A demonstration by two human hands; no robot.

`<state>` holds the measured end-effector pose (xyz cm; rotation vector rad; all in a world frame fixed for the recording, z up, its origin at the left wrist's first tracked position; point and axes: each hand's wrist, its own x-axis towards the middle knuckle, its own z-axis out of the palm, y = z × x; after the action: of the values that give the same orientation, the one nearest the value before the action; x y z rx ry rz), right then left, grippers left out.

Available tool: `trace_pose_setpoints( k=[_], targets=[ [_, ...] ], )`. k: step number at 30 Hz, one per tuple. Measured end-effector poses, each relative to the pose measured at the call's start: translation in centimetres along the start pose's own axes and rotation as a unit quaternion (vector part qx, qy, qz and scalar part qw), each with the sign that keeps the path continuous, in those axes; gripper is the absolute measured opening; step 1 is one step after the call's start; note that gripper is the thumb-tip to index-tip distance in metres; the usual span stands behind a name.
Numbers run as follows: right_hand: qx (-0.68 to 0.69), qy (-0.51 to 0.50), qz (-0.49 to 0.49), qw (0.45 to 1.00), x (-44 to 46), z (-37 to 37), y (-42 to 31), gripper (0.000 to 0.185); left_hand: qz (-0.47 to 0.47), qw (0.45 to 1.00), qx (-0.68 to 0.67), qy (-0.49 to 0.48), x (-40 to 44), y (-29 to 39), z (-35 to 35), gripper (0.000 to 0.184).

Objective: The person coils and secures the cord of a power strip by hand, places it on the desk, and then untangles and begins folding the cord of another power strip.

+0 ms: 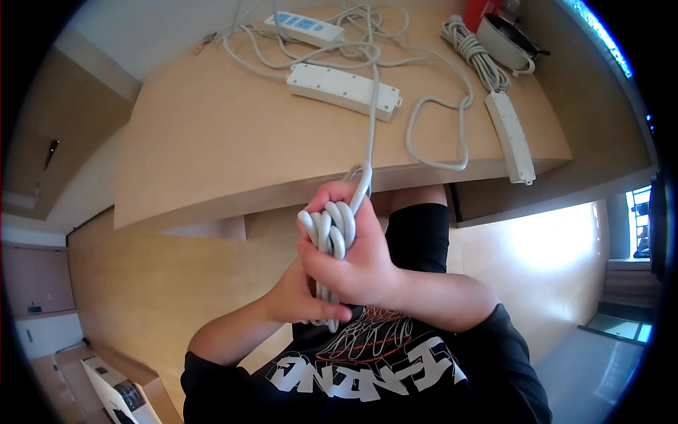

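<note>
A bundle of looped grey cable is held upright in front of the chest. My right hand is closed round its upper part, fingers wrapped over the coils. Below and to the left, my left hand grips the lower loops, its thumb lying across them. One strand of cable runs from the bundle up over the desk edge. On the desk lie a white power strip and another strip with blue sockets among loose cable.
The wooden desk spans the top of the view. At its right lie a white strip with coiled cable, a white pot and a red object. A loose cable loop hangs near the front edge.
</note>
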<state>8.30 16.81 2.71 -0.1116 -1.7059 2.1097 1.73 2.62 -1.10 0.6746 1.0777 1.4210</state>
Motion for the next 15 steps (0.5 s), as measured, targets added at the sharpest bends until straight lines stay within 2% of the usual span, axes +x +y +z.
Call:
trace_pose_setpoints(
  k=[1,3,4,5,6,7,8,9,10,11,12,14,15],
  targets=[
    [-0.011,0.002,0.003,1.000,0.1,0.2,0.2,0.045,0.145,0.976,0.142,0.079,0.8,0.4,1.8,0.072],
    [-0.039,-0.002,0.046,0.998,0.7,0.1,0.1,0.047,-0.012,0.994,0.043,0.097,0.7,0.5,1.9,0.057],
    [-0.098,-0.054,0.065,0.992,1.3,-0.5,-0.7,0.049,-0.090,0.990,-0.007,0.106,0.7,0.6,2.0,0.050],
    [-0.156,-0.106,0.084,0.978,2.2,-1.3,-1.9,0.052,-0.048,0.991,-0.060,0.106,0.6,-0.7,1.4,0.030],
    [-0.213,-0.158,0.101,0.959,3.2,-2.5,-2.7,0.056,-0.058,0.972,-0.216,0.073,0.2,0.0,1.3,0.023],
    [-0.317,-0.146,-0.125,0.929,4.4,-4.2,-2.5,0.065,-0.053,0.961,-0.272,0.015,-0.2,0.8,1.1,0.024],
    [-0.279,-0.174,-0.070,0.942,5.1,-5.6,-2.7,0.052,-0.046,0.944,-0.324,-0.044,-0.5,1.5,0.9,0.027],
    [-0.190,-0.141,0.040,0.971,4.9,-6.2,-4.0,0.039,-0.018,0.924,-0.360,-0.125,-0.8,1.2,0.4,0.025],
    [-0.195,-0.089,0.086,0.973,4.4,-6.9,-4.7,0.031,-0.001,0.911,-0.380,-0.160,-0.9,1.5,0.5,0.025],
    [-0.274,-0.057,-0.041,0.959,4.2,-7.6,-3.6,0.031,0.015,0.896,-0.399,-0.195,-0.8,1.8,0.7,0.025],
    [-0.346,-0.023,-0.168,0.923,4.2,-8.1,-1.6,0.032,0.031,0.878,-0.418,-0.230,-0.7,2.0,0.9,0.025],
    [-0.290,-0.030,-0.218,0.931,4.3,-6.8,0.9,0.037,0.042,0.866,-0.431,-0.251,-0.3,2.0,1.4,0.025],
    [-0.287,-0.086,-0.206,0.931,4.3,-6.5,1.5,0.038,0.046,0.864,-0.430,-0.258,-0.2,2.0,1.6,0.025]
  ],
)
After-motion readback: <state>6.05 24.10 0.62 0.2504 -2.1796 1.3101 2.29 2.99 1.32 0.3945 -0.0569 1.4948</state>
